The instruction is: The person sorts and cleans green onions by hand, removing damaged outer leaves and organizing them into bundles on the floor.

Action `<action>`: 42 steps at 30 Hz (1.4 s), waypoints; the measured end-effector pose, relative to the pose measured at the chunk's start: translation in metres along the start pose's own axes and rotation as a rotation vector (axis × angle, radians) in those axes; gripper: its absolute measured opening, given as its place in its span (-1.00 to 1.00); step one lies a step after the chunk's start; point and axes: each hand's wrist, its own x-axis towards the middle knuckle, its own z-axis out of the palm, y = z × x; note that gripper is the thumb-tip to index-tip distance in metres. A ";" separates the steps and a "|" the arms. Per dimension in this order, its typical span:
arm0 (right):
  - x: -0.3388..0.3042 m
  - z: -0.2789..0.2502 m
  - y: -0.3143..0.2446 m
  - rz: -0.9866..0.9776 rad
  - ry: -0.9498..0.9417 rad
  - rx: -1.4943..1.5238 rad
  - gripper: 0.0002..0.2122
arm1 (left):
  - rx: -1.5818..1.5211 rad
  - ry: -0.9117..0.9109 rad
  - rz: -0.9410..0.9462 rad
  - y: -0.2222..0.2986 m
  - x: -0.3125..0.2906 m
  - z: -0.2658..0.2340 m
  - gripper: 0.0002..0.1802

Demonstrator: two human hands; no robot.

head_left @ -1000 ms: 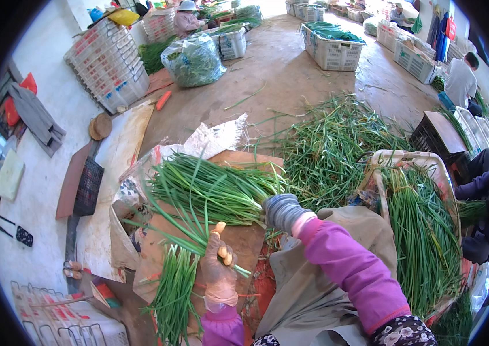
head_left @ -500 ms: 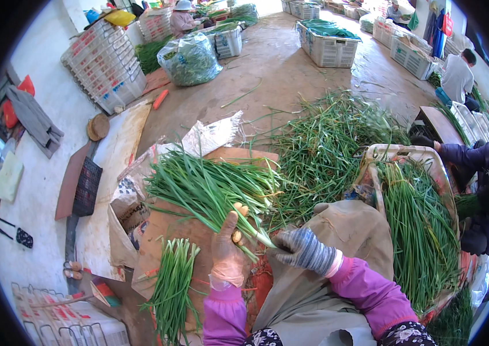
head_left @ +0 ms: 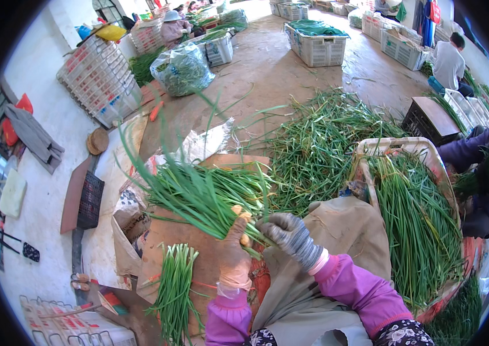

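My left hand (head_left: 235, 251), in a worn tan-orange glove, is closed round a bunch of long green chives (head_left: 198, 199), its leaves fanning to the upper left. My right hand (head_left: 293, 237), in a grey striped knit glove, is closed at the pale lower ends of this bunch, right beside the left. Some leaves are blurred by motion. Behind the bunch lies a pile of chives (head_left: 230, 181) on a brown board (head_left: 204, 271). A smaller, neater bundle of chives (head_left: 175, 288) rests on that board, left of my left arm. A grey-brown cloth (head_left: 348, 230) covers my lap.
A heap of loose leaves (head_left: 325, 150) spreads across the floor ahead. At my right stands a pale crate (head_left: 400, 141) full of long chives. Another person (head_left: 475, 155) sits beyond it. Stacked crates (head_left: 97, 75) and a dark basket (head_left: 90, 199) line the left wall.
My right hand has moved left and up, closer to my left hand. Some leaves of the held bunch now swing up and outward. The whole view has shifted slightly.
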 end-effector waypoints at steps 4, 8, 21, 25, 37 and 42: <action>0.007 -0.044 -0.003 -0.090 0.297 0.233 -0.73 | -0.187 0.001 -0.023 0.007 0.014 -0.011 -0.66; 0.015 -0.067 -0.013 0.106 0.243 0.247 -0.58 | -0.216 -0.065 -0.012 0.014 0.014 -0.007 -0.62; 0.004 -0.015 -0.035 -0.056 -0.245 -0.422 -0.71 | -0.263 -0.295 -0.139 0.010 0.016 0.002 -0.58; 0.003 -0.010 -0.030 -0.329 -0.289 -0.953 -0.72 | 0.164 -0.130 -0.009 -0.010 0.011 -0.008 -0.70; 0.001 -0.030 -0.035 -0.139 -0.409 -0.864 -0.70 | 0.131 -0.130 -0.031 0.005 0.007 -0.001 -0.65; 0.020 -0.096 -0.013 -0.374 0.160 -1.010 -0.84 | 0.134 -0.086 0.097 0.028 0.026 -0.031 -0.62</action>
